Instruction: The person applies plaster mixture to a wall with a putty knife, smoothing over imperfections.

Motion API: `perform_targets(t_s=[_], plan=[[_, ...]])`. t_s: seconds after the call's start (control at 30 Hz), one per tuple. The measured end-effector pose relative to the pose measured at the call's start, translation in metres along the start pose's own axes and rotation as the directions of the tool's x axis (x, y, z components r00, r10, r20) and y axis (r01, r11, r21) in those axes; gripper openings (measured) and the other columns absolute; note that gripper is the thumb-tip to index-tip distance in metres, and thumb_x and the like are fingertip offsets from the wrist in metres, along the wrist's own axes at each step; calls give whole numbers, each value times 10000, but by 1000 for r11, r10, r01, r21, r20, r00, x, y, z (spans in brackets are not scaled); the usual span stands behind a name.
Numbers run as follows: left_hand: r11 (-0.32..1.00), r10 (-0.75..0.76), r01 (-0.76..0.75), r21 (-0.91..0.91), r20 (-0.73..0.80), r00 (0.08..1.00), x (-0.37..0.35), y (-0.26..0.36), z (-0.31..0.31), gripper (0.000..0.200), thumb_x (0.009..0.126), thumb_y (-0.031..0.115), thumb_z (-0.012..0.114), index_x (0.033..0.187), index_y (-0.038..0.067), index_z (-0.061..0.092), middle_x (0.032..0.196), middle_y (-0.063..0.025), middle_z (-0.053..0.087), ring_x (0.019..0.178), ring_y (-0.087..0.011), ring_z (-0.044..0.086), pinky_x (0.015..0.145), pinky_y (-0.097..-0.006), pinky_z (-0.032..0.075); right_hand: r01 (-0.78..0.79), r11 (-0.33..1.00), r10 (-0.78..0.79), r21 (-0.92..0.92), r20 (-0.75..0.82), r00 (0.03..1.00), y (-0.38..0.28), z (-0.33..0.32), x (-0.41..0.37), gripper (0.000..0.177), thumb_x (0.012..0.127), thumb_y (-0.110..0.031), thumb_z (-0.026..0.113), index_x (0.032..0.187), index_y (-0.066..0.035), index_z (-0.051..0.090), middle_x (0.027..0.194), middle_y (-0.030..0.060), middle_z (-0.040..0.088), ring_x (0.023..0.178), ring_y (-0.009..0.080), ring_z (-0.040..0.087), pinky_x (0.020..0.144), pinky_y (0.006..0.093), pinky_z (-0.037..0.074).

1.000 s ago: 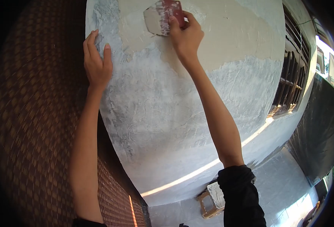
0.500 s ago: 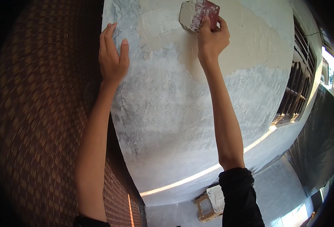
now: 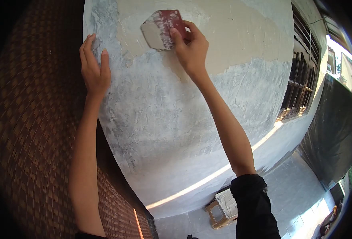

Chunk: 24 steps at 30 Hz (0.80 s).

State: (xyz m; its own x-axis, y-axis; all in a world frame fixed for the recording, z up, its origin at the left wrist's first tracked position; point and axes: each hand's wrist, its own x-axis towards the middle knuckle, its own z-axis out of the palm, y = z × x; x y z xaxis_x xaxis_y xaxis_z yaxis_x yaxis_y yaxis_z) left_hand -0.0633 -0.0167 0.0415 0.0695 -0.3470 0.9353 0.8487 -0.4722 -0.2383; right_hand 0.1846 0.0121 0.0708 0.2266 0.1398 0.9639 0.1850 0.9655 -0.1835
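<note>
In my right hand (image 3: 192, 49) is a dark red putty scraper (image 3: 172, 20), its thumb pressed on the near face. A thick layer of beige putty (image 3: 154, 34) covers the scraper's left part. The scraper lies against or very close to the wall (image 3: 164, 107), over a patch of smooth beige putty coat (image 3: 239, 36). Lower down, the wall is rough, mottled grey and white. My left hand (image 3: 96, 69) rests at the wall's left edge, fingers stretched out and thumb apart, holding nothing.
A brown woven panel (image 3: 36, 99) runs along the left, beside the wall's edge. Below stands a small stool (image 3: 217, 215) with a putty-smeared white surface (image 3: 226, 202) on top, on grey floor tiles (image 3: 279, 195). To the right are a barred window (image 3: 301, 85) and a dark sheet (image 3: 327, 131).
The scraper has moved left and down across the wall with my right hand, and now tilts differently. My view has shifted, so the left hand and wall edge appear further left and lower.
</note>
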Motion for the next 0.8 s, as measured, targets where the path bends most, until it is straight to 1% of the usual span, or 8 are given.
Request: perform_targets(t_s=[0.1, 0.23, 0.3, 0.37, 0.43, 0.5, 0.67, 0.8], plan=[[999, -47, 47, -15, 46, 998, -1, 2, -1, 482, 978, 170, 497, 1407, -31, 407, 1413, -241, 455, 1332, -388, 450, 1136, -474, 325, -37, 993, 30, -109, -62, 998, 1, -6, 3, 304, 863, -194, 701, 1093, 3, 668, 764, 196, 701, 683, 229, 679, 682, 352, 519], [999, -46, 45, 31, 24, 999, -1, 6, 1, 465, 981, 179, 506, 1395, -20, 430, 1389, -244, 473, 1310, -399, 479, 1093, -476, 396, -209, 975, 156, -79, -431, 889, 47, -91, 40, 306, 885, -151, 667, 1119, 45, 650, 844, 168, 724, 693, 213, 681, 668, 344, 544], [998, -42, 41, 38, 28, 999, 0, 5, 2, 467, 980, 180, 505, 1395, -20, 429, 1391, -245, 470, 1310, -403, 478, 1093, -478, 396, -232, 972, 168, -34, -588, 791, 41, -116, 50, 336, 907, -144, 701, 1167, 48, 612, 759, 97, 674, 522, 115, 553, 473, 285, 449], [999, -33, 31, 44, 35, 999, 0, 5, 2, 468, 979, 181, 504, 1395, -19, 429, 1393, -246, 467, 1310, -406, 477, 1094, -480, 395, -179, 978, 205, 102, -587, 783, 30, -107, 49, 341, 903, -138, 704, 1169, 47, 599, 745, 91, 670, 519, 114, 552, 468, 275, 437], [999, -40, 39, 27, 47, 998, -1, 5, 1, 469, 979, 178, 502, 1395, -22, 425, 1393, -250, 464, 1313, -413, 471, 1098, -482, 390, -148, 965, 199, 216, -238, 951, 20, -76, 42, 340, 898, -145, 709, 1164, 44, 611, 740, 89, 672, 512, 116, 549, 474, 270, 435], [999, -39, 38, 26, 48, 998, -1, 2, -1, 471, 978, 175, 503, 1397, -24, 423, 1395, -252, 461, 1316, -414, 466, 1101, -484, 384, -141, 988, 130, -57, -161, 978, 21, -51, 39, 308, 876, -185, 694, 1109, 14, 668, 802, 129, 725, 693, 176, 667, 647, 301, 524], [998, -44, 42, 44, 44, 998, -1, 3, 1, 478, 975, 168, 507, 1399, -31, 415, 1400, -255, 455, 1326, -414, 453, 1111, -488, 367, -297, 933, 359, 203, -477, 802, 41, -101, 56, 303, 892, -139, 687, 1127, 46, 639, 847, 127, 712, 635, 154, 648, 564, 303, 511], [999, -42, 41, 24, 49, 998, 1, 2, 0, 474, 974, 165, 506, 1396, -33, 417, 1397, -258, 456, 1321, -417, 457, 1111, -489, 365, -243, 933, 312, 266, -260, 914, 33, -100, 58, 340, 910, -131, 703, 1179, 51, 604, 801, 82, 674, 537, 125, 547, 501, 263, 439]])
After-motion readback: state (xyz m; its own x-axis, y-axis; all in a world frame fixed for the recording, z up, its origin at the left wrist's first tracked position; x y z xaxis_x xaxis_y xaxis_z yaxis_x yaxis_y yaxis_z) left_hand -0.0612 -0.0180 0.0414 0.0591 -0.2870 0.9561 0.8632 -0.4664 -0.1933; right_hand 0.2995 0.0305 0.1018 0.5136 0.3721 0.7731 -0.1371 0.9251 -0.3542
